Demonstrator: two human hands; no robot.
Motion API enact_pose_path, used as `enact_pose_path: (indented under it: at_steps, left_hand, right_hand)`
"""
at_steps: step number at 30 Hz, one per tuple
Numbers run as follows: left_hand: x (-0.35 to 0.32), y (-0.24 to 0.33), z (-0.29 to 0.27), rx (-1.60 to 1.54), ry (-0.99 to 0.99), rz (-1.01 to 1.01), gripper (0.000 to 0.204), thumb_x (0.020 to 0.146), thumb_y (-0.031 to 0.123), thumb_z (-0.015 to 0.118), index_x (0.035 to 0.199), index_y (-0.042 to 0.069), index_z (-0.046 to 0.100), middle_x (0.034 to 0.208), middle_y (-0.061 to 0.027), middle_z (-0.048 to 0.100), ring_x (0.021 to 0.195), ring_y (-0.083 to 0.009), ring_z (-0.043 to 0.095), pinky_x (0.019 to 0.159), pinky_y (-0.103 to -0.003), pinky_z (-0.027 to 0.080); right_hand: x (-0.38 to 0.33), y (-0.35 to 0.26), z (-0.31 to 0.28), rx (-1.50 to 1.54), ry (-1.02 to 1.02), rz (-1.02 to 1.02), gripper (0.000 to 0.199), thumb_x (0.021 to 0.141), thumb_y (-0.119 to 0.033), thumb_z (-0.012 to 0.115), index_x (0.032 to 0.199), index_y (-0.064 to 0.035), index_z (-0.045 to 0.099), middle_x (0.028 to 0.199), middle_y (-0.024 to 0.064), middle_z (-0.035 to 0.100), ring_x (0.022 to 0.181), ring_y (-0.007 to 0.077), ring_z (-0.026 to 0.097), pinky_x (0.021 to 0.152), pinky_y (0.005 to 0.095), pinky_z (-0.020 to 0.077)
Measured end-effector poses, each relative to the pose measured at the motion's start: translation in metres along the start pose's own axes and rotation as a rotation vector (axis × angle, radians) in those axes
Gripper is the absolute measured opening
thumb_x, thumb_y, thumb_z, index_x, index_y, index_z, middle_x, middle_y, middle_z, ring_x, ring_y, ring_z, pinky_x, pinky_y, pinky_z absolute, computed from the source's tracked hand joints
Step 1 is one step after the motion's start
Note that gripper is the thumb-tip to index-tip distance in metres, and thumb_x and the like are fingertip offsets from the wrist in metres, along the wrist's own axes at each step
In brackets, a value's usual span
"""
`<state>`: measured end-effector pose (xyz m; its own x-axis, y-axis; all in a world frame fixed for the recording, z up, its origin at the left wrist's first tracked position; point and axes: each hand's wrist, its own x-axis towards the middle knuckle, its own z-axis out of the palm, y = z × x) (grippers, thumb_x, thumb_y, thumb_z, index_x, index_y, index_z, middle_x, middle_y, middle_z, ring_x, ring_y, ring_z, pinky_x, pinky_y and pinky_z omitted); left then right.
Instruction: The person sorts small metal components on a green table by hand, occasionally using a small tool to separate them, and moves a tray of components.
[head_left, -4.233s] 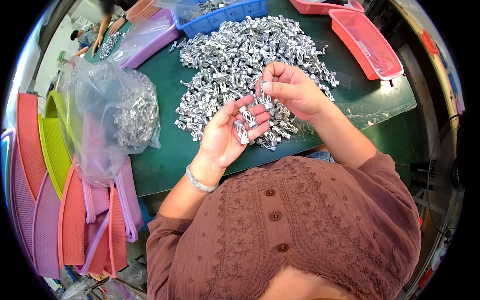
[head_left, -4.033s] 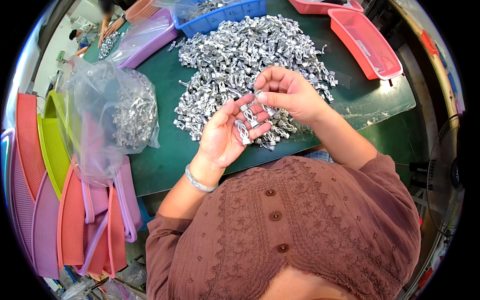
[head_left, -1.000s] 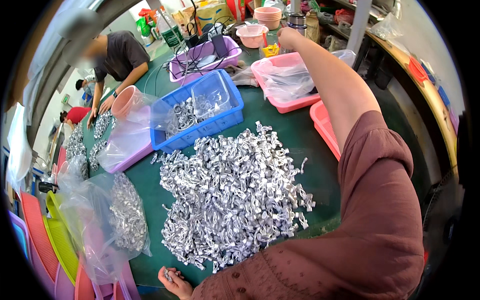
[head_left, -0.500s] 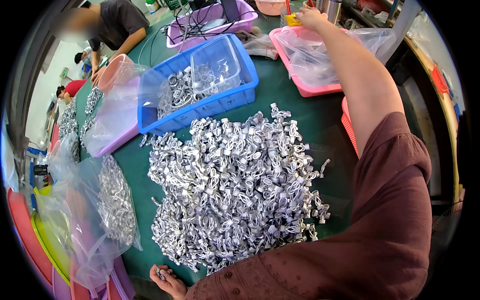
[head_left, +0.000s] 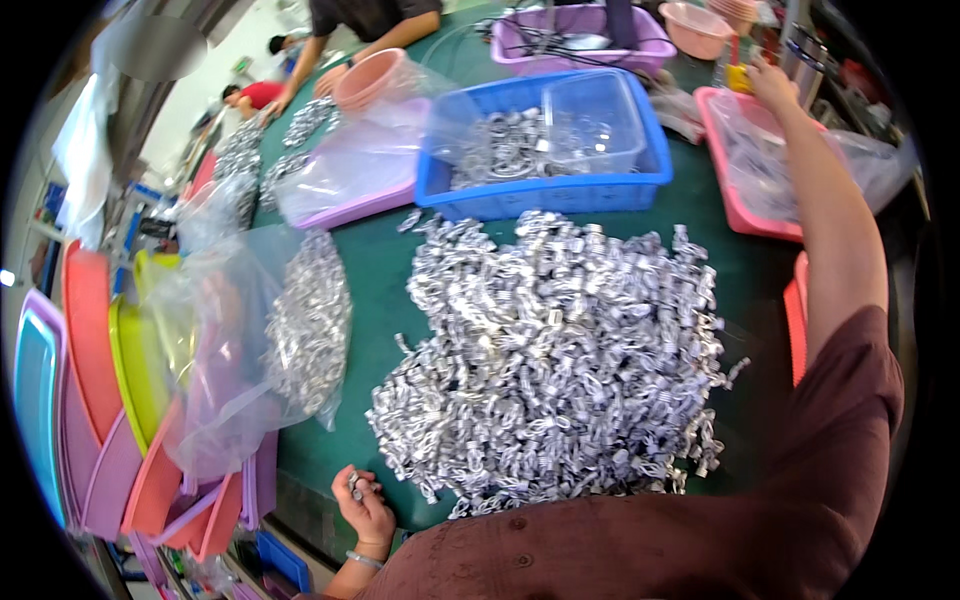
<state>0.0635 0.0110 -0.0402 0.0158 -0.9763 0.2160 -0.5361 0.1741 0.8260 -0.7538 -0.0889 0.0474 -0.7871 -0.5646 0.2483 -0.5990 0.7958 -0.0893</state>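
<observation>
A large heap of small silver-grey metal pieces with white loops [head_left: 560,370] covers the middle of the green table. At its near left edge, my left hand [head_left: 368,515] is curled, palm partly up, around a few small metal pieces [head_left: 357,488]. My right arm stretches to the far right, past a pink tray [head_left: 745,205] lined with clear plastic. My right hand [head_left: 776,88] has bent fingers beside a small yellow item [head_left: 738,79]. What those fingers grip is too small to make out. A steel thermos [head_left: 803,62] stands just beyond.
Behind the heap stands a blue crate [head_left: 540,200] with metal rings and a clear tub [head_left: 596,125]. A clear bag of metal pieces [head_left: 312,325] lies left, near stacked coloured trays [head_left: 125,345]. A purple basket [head_left: 640,55] holds cables. Another person [head_left: 375,30] works across the table.
My view has turned, so the table and its contents sit further right in the picture. The left hand still holds its pieces. My right arm stays stretched toward the yellow item.
</observation>
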Motion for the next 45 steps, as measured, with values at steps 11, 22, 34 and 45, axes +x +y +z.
enact_pose_path:
  at_steps: [11, 22, 34, 45]
  left_hand:
    - [0.0, 0.004, 0.002, 0.068, -0.015, 0.053, 0.022, 0.092, 0.01, 0.041, 0.113, 0.004, 0.04, 0.08, -0.0038, 0.051, 0.06, -0.0056, 0.044, 0.052, -0.016, 0.036]
    - [0.003, 0.0, 0.001, 0.07, -0.038, 0.063, 0.023, 0.092, 0.01, 0.042, 0.114, 0.004, 0.039, 0.081, -0.0036, 0.051, 0.061, -0.0057, 0.044, 0.051, -0.016, 0.036]
    - [0.005, -0.001, 0.001, 0.065, -0.046, 0.08, 0.023, 0.091, 0.011, 0.042, 0.113, 0.003, 0.039, 0.081, -0.004, 0.052, 0.061, -0.0065, 0.045, 0.051, -0.017, 0.037]
    - [0.002, -0.012, -0.003, -0.174, -0.036, 0.035, 0.023, 0.09, 0.009, 0.045, 0.112, 0.003, 0.044, 0.084, -0.0053, 0.055, 0.063, -0.0067, 0.049, 0.052, -0.018, 0.04]
  right_hand:
    - [-0.011, -0.01, -0.004, -0.245, -0.06, -0.084, 0.055, 0.086, -0.054, 0.03, 0.13, -0.0234, 0.039, 0.135, 0.0065, 0.039, 0.127, 0.0284, 0.029, 0.099, 0.0501, 0.0266]
    - [-0.004, -0.004, 0.01, -0.025, 0.355, 0.063, 0.048, 0.084, -0.044, 0.043, 0.121, -0.0141, 0.049, 0.119, 0.021, 0.048, 0.114, 0.0341, 0.044, 0.093, 0.0428, 0.036]
    - [-0.002, 0.017, -0.074, 0.642, 0.871, 0.014, 0.032, 0.078, -0.029, 0.056, 0.104, -0.0102, 0.062, 0.086, 0.0097, 0.065, 0.08, 0.0234, 0.062, 0.074, 0.0312, 0.0462]
    - [-0.125, -0.032, -0.131, 1.818, 0.222, -0.127, 0.026, 0.086, 0.0, 0.049, 0.111, 0.007, 0.048, 0.105, 0.0132, 0.055, 0.09, 0.0207, 0.059, 0.078, 0.0255, 0.0481]
